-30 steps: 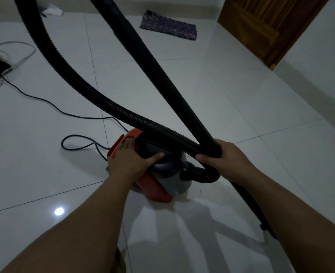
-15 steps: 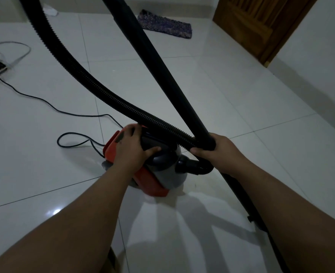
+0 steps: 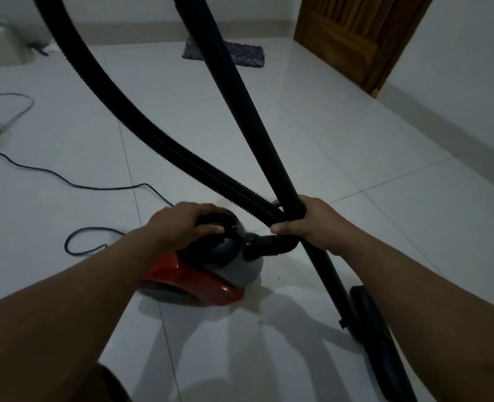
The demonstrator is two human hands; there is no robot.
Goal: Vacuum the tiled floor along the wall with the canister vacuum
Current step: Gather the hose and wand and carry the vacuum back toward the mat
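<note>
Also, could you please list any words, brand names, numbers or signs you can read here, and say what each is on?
None can be read. The canister vacuum shows no legible brand or label on its red and grey shell; the left hand covers its top. The hose, wand, door and mat carry no visible text.

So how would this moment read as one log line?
left hand: on canister handle | right hand: holding wand and hose | nozzle: on floor

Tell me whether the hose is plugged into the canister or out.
Plugged in. The hose ends in a curved black elbow seated in the grey front of the canister, just below the right hand.
</note>
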